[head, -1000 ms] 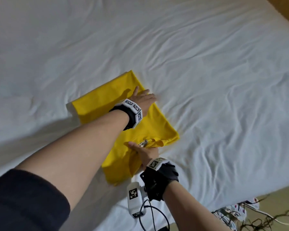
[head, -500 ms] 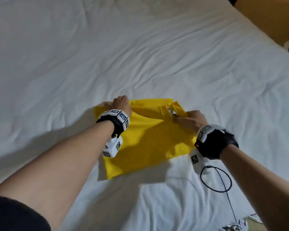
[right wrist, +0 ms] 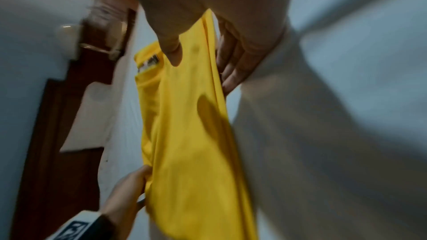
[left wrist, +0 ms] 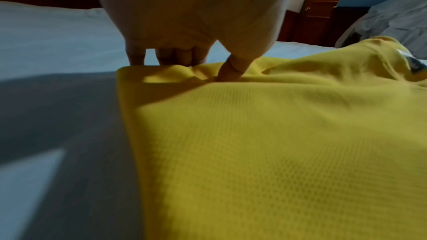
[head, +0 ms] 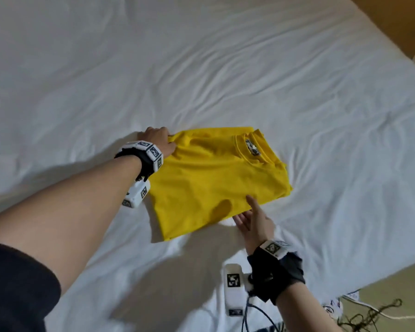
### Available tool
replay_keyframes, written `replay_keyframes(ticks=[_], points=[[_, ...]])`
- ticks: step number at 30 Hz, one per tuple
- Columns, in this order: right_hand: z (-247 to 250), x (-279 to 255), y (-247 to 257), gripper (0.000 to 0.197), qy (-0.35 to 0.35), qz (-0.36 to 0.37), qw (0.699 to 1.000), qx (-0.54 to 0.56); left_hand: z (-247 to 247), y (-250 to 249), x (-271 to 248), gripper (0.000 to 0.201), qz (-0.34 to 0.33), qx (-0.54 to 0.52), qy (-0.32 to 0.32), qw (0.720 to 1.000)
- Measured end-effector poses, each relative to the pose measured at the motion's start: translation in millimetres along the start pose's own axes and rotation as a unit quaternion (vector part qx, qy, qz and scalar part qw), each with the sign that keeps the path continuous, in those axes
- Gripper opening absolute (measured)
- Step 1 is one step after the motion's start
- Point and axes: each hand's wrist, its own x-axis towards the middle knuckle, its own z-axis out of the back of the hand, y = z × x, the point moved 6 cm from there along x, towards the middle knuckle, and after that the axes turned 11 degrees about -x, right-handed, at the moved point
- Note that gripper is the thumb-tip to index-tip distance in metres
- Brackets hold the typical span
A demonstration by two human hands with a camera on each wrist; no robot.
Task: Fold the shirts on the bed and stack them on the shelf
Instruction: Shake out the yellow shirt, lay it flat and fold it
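The folded shirt lies on the bed, collar at its far right. The left hand is at its far left corner, the right hand at its near right edge. Cables lie beyond the bed's near right edge.

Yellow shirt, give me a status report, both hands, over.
Left hand pinches far left corner of yellow shirt. Right hand open at near edge, thumb above. Shirt folded, on white bed sheet. Nothing in the way.
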Motion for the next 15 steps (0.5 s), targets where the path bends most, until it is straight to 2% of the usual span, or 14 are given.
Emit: replay_keyframes(ticks=[2, 4, 7, 11, 12, 15], points=[[-35.3, 1.6, -25.5, 0.032, 0.05, -0.03, 0.998, 0.002, -1.6, 3.0, -0.4, 0.045, -0.008, 0.01, -0.01, 1.0], [-61.0, -0.1, -44.3, 0.045, 0.07, -0.042, 0.996, -0.034, -5.8, 8.2, 1.1, 0.041, -0.01, 0.026, -0.022, 0.999], [-79.4, -5.1, -59.1, 0.042, 0.047, -0.032, 0.997, -0.06, -8.6, 15.5, 1.5, 0.036, -0.024, 0.031, -0.034, 0.999], [-88.9, -7.9, -67.4, 0.062, 0.054, -0.01, 0.992, -0.115, -7.8, 52.9, -10.1, 0.035, 0.029, -0.038, -0.035, 0.998], [-89.7, -10.2, -67.5, 0.061, 0.061, -0.002, 0.988, -0.143, -7.7, 68.4, -18.0, 0.036, 0.054, -0.057, -0.04, 0.996], [-91.2, -14.9, -65.8, 0.035, 0.091, 0.043, 0.959, -0.266, -12.7, 126.1, -61.5, 0.041, 0.144, -0.116, -0.061, 0.981]])
